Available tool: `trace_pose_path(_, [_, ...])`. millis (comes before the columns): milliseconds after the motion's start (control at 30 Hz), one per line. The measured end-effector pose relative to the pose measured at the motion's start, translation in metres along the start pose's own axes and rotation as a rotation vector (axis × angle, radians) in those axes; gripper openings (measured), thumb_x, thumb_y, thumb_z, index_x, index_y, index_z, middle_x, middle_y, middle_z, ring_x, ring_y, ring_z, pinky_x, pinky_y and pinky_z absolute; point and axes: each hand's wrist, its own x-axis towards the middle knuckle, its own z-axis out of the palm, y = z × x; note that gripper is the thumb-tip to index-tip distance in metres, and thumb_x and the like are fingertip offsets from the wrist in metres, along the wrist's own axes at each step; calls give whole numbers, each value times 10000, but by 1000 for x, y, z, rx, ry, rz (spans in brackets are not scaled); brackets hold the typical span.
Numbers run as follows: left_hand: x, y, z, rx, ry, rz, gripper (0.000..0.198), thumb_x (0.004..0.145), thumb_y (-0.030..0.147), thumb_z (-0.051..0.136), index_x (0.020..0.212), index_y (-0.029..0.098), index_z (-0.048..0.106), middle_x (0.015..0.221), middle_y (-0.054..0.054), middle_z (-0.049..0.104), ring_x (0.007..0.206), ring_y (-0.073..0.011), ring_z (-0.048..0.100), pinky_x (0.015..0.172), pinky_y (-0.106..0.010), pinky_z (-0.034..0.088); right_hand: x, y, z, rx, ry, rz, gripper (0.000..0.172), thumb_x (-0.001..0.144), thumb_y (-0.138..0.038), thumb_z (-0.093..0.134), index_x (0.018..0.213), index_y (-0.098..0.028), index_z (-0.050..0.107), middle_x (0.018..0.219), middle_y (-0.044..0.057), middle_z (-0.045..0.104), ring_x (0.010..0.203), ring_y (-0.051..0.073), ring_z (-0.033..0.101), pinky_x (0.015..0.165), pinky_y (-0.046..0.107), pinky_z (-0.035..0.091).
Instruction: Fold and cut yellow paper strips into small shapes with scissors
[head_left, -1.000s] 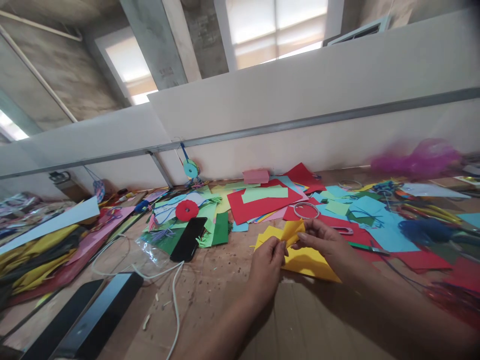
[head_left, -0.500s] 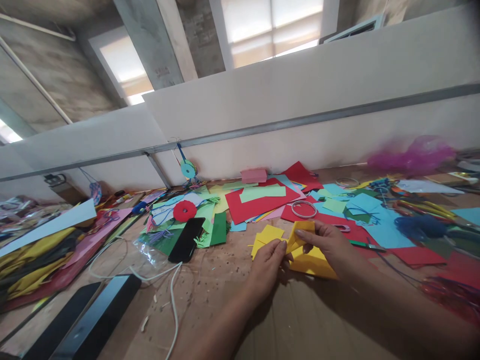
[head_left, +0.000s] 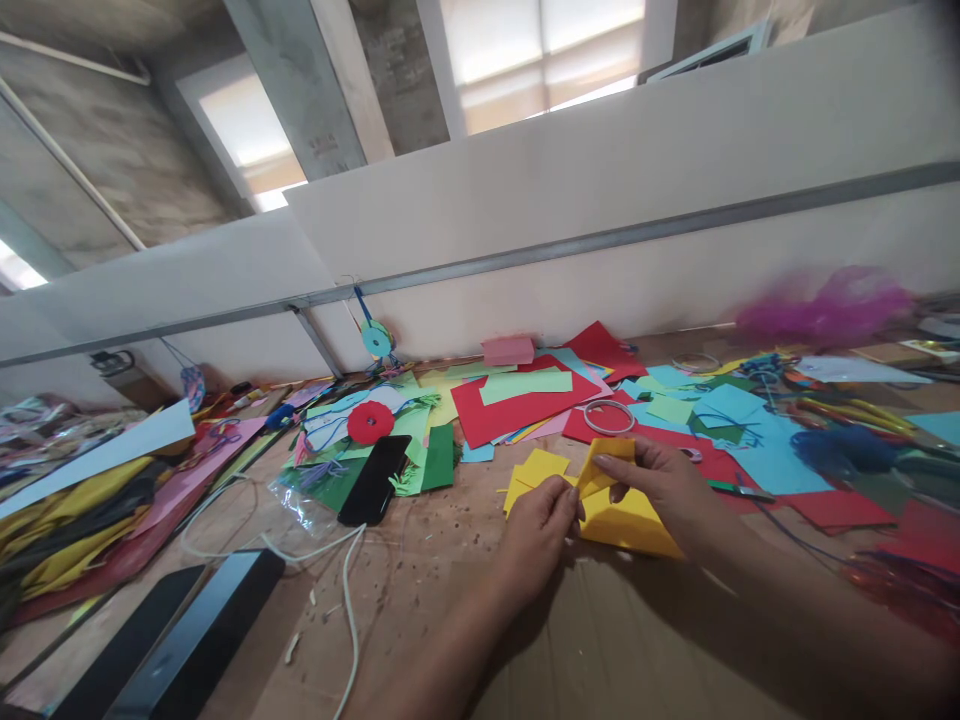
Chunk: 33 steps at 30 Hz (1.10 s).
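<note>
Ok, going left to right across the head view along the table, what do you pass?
Black box → black phone → left hand → folded yellow paper → right hand → blue tuft.

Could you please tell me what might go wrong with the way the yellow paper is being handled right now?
The left hand and right hand pinch the small folded yellow paper piece at close points, so it might tear or crease crookedly. The yellow paper sheets beneath lie loose on the wooden table and could slide.

Phone (head_left: 373,466) left of hands; paper pile (head_left: 525,400) behind; cable (head_left: 346,590) front-left.
</note>
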Motion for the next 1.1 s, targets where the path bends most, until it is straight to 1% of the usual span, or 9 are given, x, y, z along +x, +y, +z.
trace_pose_path(133, [1, -2, 1, 14, 1, 3, 342, 918, 489, 452, 775, 193, 548, 715, 8, 579, 692, -142, 524, 646, -259, 367, -3, -1, 4, -35, -68, -41, 309, 656, -477, 810, 753, -204, 703, 689, 10, 698, 589, 169, 604, 569, 295, 461])
trace_pose_path(367, [3, -5, 4, -40, 6, -25, 349, 884, 472, 493, 679, 191, 464, 629, 31, 459, 619, -120, 424, 575, -247, 298, -5, 4, 10, -29, -150, -74, 273, 669, -428, 812, 697, -194, 675, 644, -2, 659, 591, 159, 572, 543, 278, 433])
trace_pose_path(500, [7, 4, 3, -117, -15, -33, 330, 826, 488, 531, 684, 194, 482, 614, 33, 429, 584, -119, 400, 553, -249, 299, -6, -7, 7, 85, -113, 11, 290, 657, -438, 821, 739, -212, 659, 679, -10, 661, 628, 184, 605, 595, 311, 464])
trace_pose_path(633, [6, 12, 2, -86, -36, -40, 301, 804, 476, 526, 704, 192, 522, 614, 28, 444, 570, -122, 416, 541, -249, 303, -11, -23, 1, 32, -36, -109, 279, 670, -446, 817, 749, -216, 682, 721, -17, 642, 693, 172, 596, 649, 297, 470])
trace_pose_path(733, [1, 16, 4, -9, -56, -24, 282, 811, 447, 517, 683, 196, 508, 597, 37, 446, 559, -118, 413, 535, -248, 296, -20, -27, -1, -11, -117, -98, 352, 630, -384, 858, 914, -230, 717, 872, 7, 696, 819, 197, 637, 742, 315, 495])
trace_pose_path(833, [-7, 22, 8, 21, -103, 4, 293, 825, 444, 508, 662, 204, 473, 576, 47, 427, 548, -115, 394, 524, -245, 285, -33, -26, -2, -42, -186, -26, 324, 601, -374, 869, 829, -193, 729, 778, 26, 718, 752, 214, 664, 705, 337, 509])
trace_pose_path(933, [-16, 28, 13, 26, -126, 18, 305, 817, 451, 523, 646, 203, 471, 569, 48, 435, 542, -111, 394, 523, -242, 288, -42, -26, -6, -35, -32, -74, 312, 566, -410, 877, 671, -176, 700, 642, 11, 683, 623, 185, 623, 594, 305, 472])
trace_pose_path(1033, [-23, 28, 18, -38, -122, -10, 320, 794, 476, 545, 648, 192, 524, 530, 47, 444, 516, -109, 395, 517, -241, 290, -45, -26, -16, 35, 146, -155, 344, 579, -465, 862, 679, -203, 663, 621, -15, 644, 601, 156, 580, 570, 279, 442])
trace_pose_path(1100, [-27, 23, 24, -121, -74, -50, 347, 774, 507, 563, 644, 187, 540, 499, 43, 443, 498, -110, 394, 510, -241, 288, -46, -21, -20, 95, 217, -182, 379, 591, -513, 840, 724, -218, 644, 651, -12, 648, 627, 160, 589, 582, 276, 447])
